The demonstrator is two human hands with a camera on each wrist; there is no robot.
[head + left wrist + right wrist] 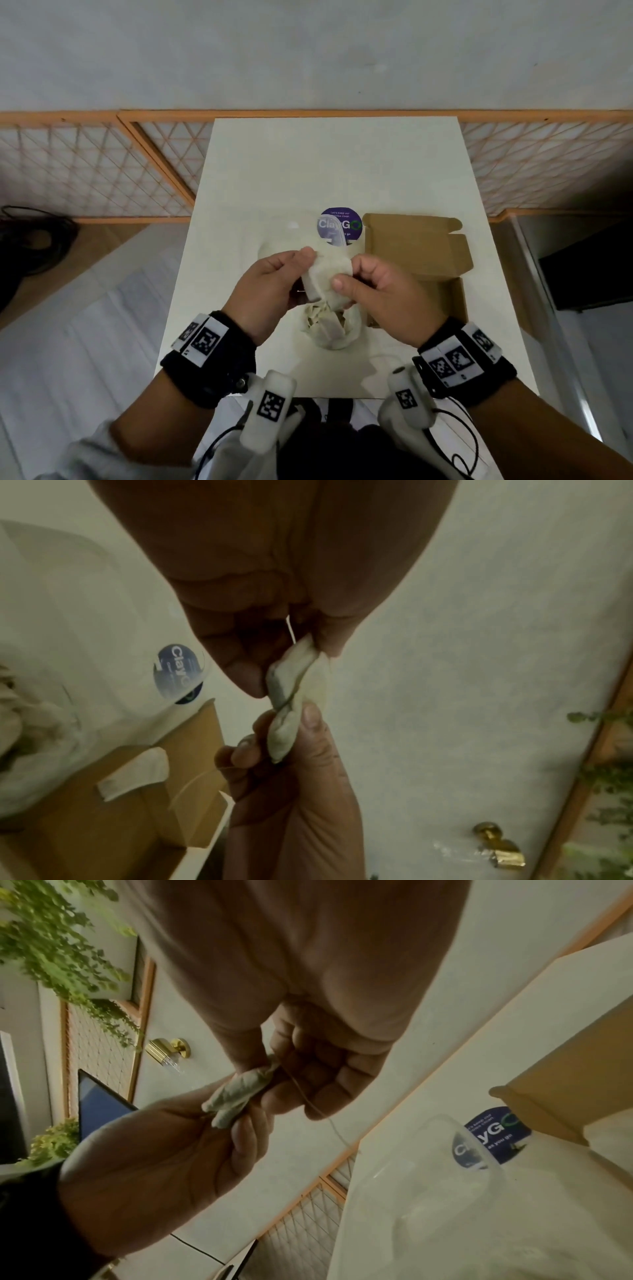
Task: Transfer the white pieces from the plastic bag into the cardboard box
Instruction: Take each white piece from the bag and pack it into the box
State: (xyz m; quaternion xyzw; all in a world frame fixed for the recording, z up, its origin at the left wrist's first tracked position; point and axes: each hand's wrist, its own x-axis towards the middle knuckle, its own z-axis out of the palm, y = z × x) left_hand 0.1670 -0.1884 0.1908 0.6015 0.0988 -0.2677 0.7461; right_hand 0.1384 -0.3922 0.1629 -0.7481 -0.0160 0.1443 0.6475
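Both hands are raised over the table and hold a small clump of white pieces (pixel 325 274) between them. My left hand (pixel 305 270) pinches its left end, and my right hand (pixel 346 274) pinches its right end. The wrist views show the same clump (pixel 298 680) (pixel 236 1096) as two flat pieces pressed together, with a thin thread hanging from it. Under the hands lies the clear plastic bag (pixel 352 329), open, with several white pieces inside. The open cardboard box (pixel 418 253) stands just to the right, and one white piece (pixel 137 772) lies in it.
A round purple sticker (pixel 339 224) is on the white table (pixel 308 164) behind the bag. An orange-framed lattice screen (pixel 102 164) runs behind the table, and black cables (pixel 30 240) lie on the floor at the left.
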